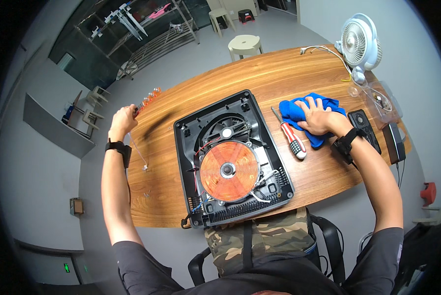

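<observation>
An opened black induction cooker [232, 158] lies on the wooden table [259, 81] in front of me, its copper coil [228, 170] and fan exposed. My right hand [317, 116] rests palm down on a crumpled blue cloth [291, 109] to the right of the cooker. A red-and-white screwdriver [292, 138] lies between the cloth and the cooker. My left hand [122, 119] is closed at the table's far left edge on a thin part with small orange pieces [150, 96]; a thin wire [138, 153] hangs below it.
A white desk fan [360, 43] stands at the far right corner with a white cable [323, 49]. Two black rectangular devices [364, 125] and a clear plastic container [380, 101] lie right of the cloth. Stools [245, 45] stand beyond the table.
</observation>
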Action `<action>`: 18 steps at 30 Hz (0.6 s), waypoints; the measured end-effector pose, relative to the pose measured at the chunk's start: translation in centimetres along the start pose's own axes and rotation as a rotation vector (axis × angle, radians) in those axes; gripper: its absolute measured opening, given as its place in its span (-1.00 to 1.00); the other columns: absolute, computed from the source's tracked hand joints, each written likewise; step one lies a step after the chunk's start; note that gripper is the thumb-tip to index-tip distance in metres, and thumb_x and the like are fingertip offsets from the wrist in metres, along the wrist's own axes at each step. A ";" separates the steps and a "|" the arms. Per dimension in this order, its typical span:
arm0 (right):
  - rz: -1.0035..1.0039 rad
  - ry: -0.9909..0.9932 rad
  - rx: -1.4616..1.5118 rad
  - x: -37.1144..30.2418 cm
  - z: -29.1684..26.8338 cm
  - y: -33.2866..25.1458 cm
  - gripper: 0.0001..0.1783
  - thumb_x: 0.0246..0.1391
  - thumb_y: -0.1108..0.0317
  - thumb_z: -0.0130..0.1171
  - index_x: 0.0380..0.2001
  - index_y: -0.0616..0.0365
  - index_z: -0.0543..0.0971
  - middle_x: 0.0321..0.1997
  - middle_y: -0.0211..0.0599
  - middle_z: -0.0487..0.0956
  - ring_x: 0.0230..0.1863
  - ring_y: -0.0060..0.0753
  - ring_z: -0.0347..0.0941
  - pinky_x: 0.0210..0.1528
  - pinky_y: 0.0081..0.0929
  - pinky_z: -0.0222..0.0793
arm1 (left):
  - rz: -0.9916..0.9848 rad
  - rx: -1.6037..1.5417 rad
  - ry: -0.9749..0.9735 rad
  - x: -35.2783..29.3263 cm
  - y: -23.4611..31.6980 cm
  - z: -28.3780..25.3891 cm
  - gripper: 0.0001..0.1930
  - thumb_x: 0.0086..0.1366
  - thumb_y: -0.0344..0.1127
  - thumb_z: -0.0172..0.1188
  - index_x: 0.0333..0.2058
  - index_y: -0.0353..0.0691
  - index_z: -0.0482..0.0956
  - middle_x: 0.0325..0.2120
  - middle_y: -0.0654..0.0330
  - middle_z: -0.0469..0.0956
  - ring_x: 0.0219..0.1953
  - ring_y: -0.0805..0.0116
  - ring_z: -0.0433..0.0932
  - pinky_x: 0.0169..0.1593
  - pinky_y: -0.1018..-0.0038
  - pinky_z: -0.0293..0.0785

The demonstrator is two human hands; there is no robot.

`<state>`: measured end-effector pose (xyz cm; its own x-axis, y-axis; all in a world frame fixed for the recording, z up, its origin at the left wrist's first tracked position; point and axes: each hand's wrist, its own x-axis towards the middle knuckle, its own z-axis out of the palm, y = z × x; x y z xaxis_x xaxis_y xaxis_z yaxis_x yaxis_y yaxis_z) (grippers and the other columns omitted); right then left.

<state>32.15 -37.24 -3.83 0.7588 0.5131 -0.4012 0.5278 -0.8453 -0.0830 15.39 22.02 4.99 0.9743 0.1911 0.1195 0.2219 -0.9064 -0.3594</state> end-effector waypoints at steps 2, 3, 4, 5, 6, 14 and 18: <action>-0.006 0.000 0.005 0.1 0.0 -0.1 -0.13 0.32 -0.13 0.05 0.53 -0.19 -0.06 0.56 0.03 -0.05 0.53 0.32 -0.10 0.35 0.42 0.13 | -0.010 0.001 0.038 -1.1 0.0 -2.6 -0.72 0.05 -0.45 0.22 -0.20 -0.22 0.54 -0.29 -0.03 0.65 -0.18 -0.14 0.63 -0.11 0.07 0.59; -0.006 0.000 0.009 0.0 -0.1 0.0 -0.13 0.32 -0.14 0.05 0.53 -0.19 -0.06 0.56 0.04 -0.04 0.53 0.32 -0.09 0.35 0.42 0.13 | -0.001 -0.002 0.056 -1.2 0.1 -3.4 -0.72 0.05 -0.45 0.22 -0.19 -0.22 0.54 -0.29 -0.03 0.64 -0.18 -0.14 0.63 -0.11 0.08 0.59; -0.007 0.001 0.012 -0.1 0.0 0.1 -0.13 0.32 -0.14 0.05 0.52 -0.18 -0.05 0.56 0.04 -0.04 0.53 0.32 -0.09 0.35 0.42 0.13 | 0.007 -0.005 0.074 -1.3 0.1 -4.1 -0.71 0.04 -0.46 0.23 -0.19 -0.23 0.54 -0.30 -0.02 0.64 -0.18 -0.14 0.63 -0.12 0.08 0.59; -0.005 0.005 0.010 -0.1 0.0 0.2 -0.14 0.32 -0.14 0.05 0.52 -0.18 -0.05 0.56 0.04 -0.04 0.53 0.32 -0.09 0.35 0.42 0.13 | 0.015 -0.025 0.092 -1.6 0.3 -4.8 -0.69 0.03 -0.47 0.22 -0.17 -0.24 0.54 -0.31 -0.02 0.63 -0.18 -0.12 0.63 -0.13 0.10 0.58; -0.004 0.009 0.008 -0.1 0.1 0.2 -0.14 0.32 -0.14 0.05 0.52 -0.18 -0.05 0.56 0.04 -0.04 0.53 0.32 -0.09 0.34 0.42 0.13 | 0.019 -0.035 0.095 -1.7 0.5 -5.6 -0.68 0.03 -0.47 0.22 -0.17 -0.24 0.54 -0.32 -0.02 0.63 -0.19 -0.12 0.62 -0.14 0.11 0.58; 0.007 0.016 -0.022 -0.1 0.2 0.1 -0.11 0.33 -0.09 0.07 0.53 -0.14 -0.10 0.54 0.04 -0.04 0.51 0.31 -0.07 0.34 0.40 0.17 | 0.136 -0.247 0.083 -2.6 6.6 -12.0 -0.63 0.00 -0.44 0.27 -0.14 -0.28 0.57 -0.31 -0.03 0.65 -0.22 -0.05 0.65 -0.12 0.19 0.58; 0.002 0.012 -0.008 -0.1 0.1 0.2 -0.10 0.32 -0.10 0.08 0.53 -0.15 -0.10 0.55 0.03 -0.04 0.52 0.30 -0.07 0.35 0.40 0.15 | 0.269 -0.282 0.021 -2.4 12.1 -12.9 -0.59 0.02 -0.47 0.28 -0.08 -0.30 0.60 -0.27 0.00 0.69 -0.20 0.09 0.70 -0.08 0.28 0.63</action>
<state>32.07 -37.46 -3.89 0.7645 0.5132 -0.3900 0.5291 -0.8452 -0.0752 15.24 5.75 12.26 0.9945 -0.0725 0.0753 -0.0638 -0.9917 -0.1121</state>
